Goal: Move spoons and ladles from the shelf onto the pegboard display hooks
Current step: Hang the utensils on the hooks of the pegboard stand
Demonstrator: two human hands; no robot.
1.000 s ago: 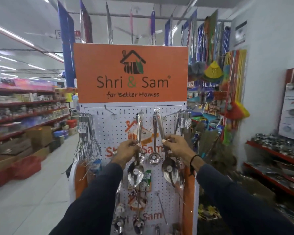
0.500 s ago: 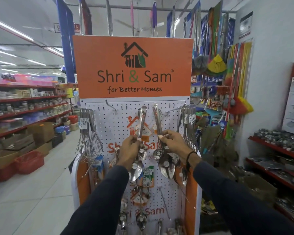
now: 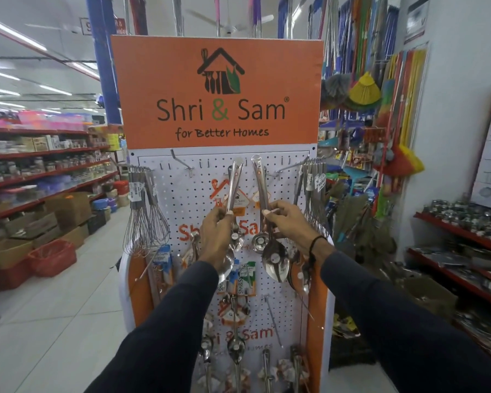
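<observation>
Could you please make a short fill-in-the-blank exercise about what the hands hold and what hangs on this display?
1. Each hand holds a steel ____ by its handle.
2. The sign above the pegboard is coloured ____.
3. The whisks hang at the board's upper ____ side.

Missing words: spoon; orange; left

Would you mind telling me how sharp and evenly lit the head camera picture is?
Head view: the orange sign is crisp, the spoons catch bright glare, the right-hand shelves are soft, and straight lines bow toward the edges under bright ceiling strip lights.
</observation>
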